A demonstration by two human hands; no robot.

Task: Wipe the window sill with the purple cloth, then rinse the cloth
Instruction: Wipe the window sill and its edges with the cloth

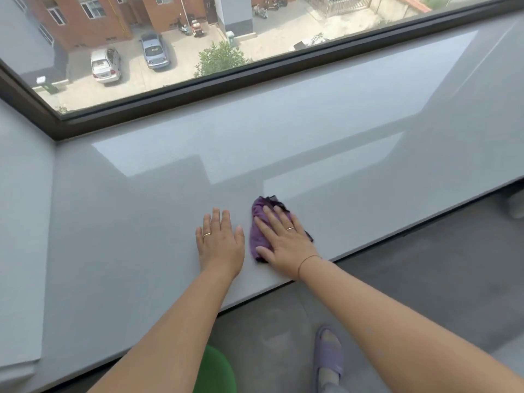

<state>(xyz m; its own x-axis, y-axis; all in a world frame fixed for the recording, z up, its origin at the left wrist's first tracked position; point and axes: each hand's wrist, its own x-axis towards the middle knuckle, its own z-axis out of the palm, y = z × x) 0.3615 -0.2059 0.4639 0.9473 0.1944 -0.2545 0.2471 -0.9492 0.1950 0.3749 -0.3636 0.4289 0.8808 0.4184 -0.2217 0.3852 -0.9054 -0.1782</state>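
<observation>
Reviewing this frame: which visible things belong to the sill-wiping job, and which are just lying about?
Job:
purple cloth
window sill
right hand, flat on the cloth
left hand, flat on the sill

Lying about:
green object below the sill
lilac slipper
white car outside

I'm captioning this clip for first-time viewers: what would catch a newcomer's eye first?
The purple cloth stands out, bunched under the flat right hand near the front edge of the grey window sill. The left hand lies flat on the sill beside it, apart from the cloth. Through the window, parked cars show below.
</observation>
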